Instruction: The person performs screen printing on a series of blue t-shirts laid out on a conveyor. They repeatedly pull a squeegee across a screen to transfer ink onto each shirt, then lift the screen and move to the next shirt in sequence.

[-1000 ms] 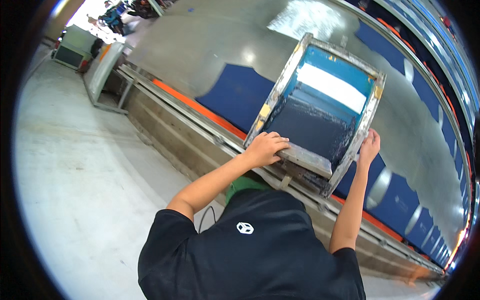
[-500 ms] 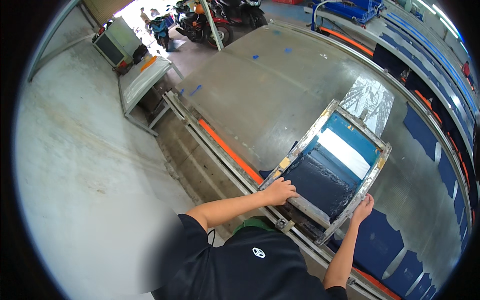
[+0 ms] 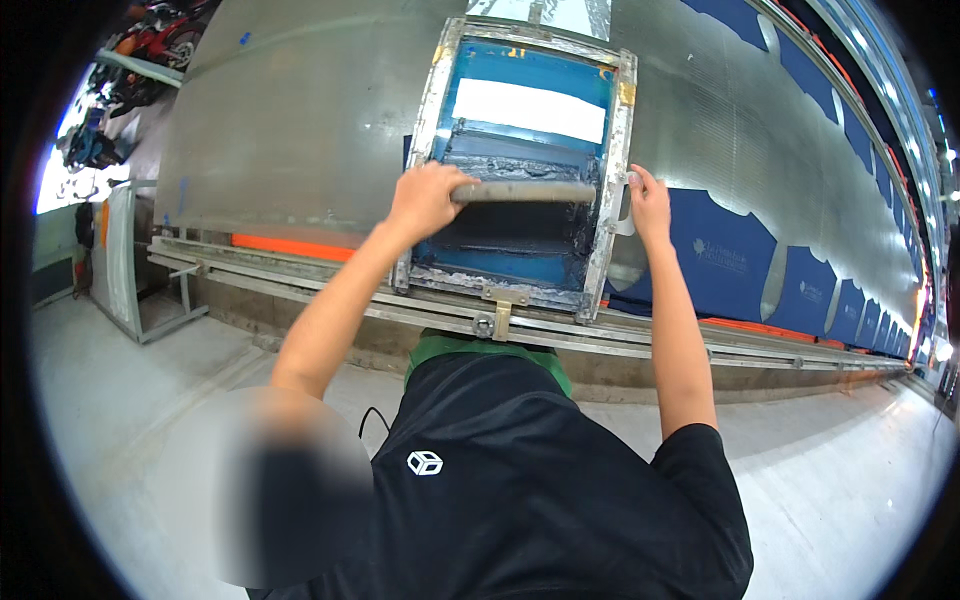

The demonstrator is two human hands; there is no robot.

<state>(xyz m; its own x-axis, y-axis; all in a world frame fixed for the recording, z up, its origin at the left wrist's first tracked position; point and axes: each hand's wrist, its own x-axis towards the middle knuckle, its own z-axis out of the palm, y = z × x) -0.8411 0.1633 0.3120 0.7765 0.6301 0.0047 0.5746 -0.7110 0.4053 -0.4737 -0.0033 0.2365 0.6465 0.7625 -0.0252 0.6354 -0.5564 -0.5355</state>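
Note:
A screen-printing frame [image 3: 623, 120] with a blue mesh, a white band and dark ink lies on the long metal table [image 3: 290, 120]. My left hand [image 3: 430, 200] is closed round the left end of a squeegee bar [image 3: 530, 192], which lies crosswise inside the frame at about mid-length, above a band of dark ink. My right hand [image 3: 645, 200] is closed on the frame's right edge, thumb and fingers at its rim. Navy fabric pieces [image 3: 690, 260] lie on the table to the right, partly behind my right arm.
A metal rail [image 3: 370, 310] runs along the table's near edge over an orange strip [image 3: 290, 247]. A white stand [image 3: 125, 260] is at the left, with parked motorbikes [image 3: 150, 40] beyond. Further rows of navy pieces [image 3: 840, 120] line the table's far side.
My left hand has pushed the squeegee from the frame's near end to about its middle. The view has turned, so the frame now appears upright. My right hand stays on the frame's right edge.

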